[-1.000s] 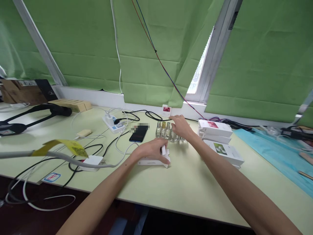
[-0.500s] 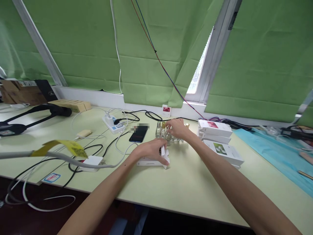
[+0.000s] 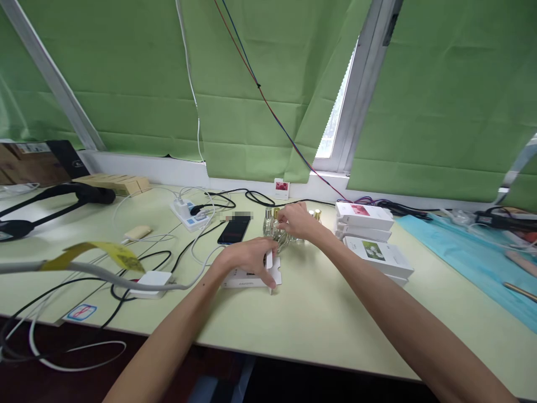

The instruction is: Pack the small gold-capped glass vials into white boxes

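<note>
My left hand [image 3: 250,257] is closed over a small white carton [image 3: 243,282] lying on the table, with thumb and fingers at its open right end. A flap stands out there; the inside is mostly covered by my fingers. Farther back, my right hand [image 3: 300,220] pinches a small clear glass bottle [image 3: 282,239] from above, and the bottle looks tilted. Several similar glass bottles with silver and gold caps [image 3: 268,221] stand around it, some hidden behind my right hand.
White cartons with flower pictures [image 3: 377,252] are stacked on the right, beside a blue sheet [image 3: 457,263]. A phone [image 3: 235,229] lies behind my left hand. A power strip [image 3: 191,215], a white adapter [image 3: 151,284] and tangled cables cover the left side.
My right hand has drawn slightly nearer to my left hand, and the bottle under it now shows tilted. The left hand keeps its hold on the carton. The view has shifted a little.
</note>
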Tool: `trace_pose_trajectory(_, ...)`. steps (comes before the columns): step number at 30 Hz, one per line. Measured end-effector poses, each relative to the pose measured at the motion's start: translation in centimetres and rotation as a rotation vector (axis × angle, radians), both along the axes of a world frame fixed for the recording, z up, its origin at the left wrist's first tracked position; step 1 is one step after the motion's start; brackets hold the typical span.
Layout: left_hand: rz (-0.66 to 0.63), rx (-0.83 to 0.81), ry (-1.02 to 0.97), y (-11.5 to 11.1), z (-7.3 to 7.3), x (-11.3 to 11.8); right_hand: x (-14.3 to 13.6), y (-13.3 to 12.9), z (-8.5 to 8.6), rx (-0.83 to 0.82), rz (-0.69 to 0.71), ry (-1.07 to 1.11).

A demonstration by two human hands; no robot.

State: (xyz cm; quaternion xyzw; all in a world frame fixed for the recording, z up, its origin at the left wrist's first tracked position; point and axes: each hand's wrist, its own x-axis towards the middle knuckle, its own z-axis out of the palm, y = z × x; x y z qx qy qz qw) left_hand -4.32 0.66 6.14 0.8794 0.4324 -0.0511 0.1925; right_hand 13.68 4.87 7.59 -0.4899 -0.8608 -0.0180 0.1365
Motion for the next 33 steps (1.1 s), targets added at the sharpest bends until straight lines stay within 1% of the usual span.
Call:
trace_pose_trajectory(10,0.016,-0.026,0.029,0.0,0.3,-0.1,-0.1,-0.2,-0.2,0.020,0.004,-0.015)
trace_pose_trajectory(15,0.012,-0.031,0.026,0.1,0.2,-0.1,-0.1,-0.4,-0.1,0.031,-0.004,-0.047)
trace_pose_trajectory(25,0.014,-0.021,0.031,-0.1,0.4,0.0,0.1,0.6,-0.6,0.083,-0.013,-0.115)
trace_pose_trajectory(29,0.011,-0.026,0.014,0.0,0.1,-0.1,0.3,1.2,-0.8,0.118,-0.022,-0.161)
trace_pose_trajectory(33,0.009,-0.020,0.016,0.2,-0.2,-0.2,0.5,1.7,-1.5,0.180,-0.060,-0.178)
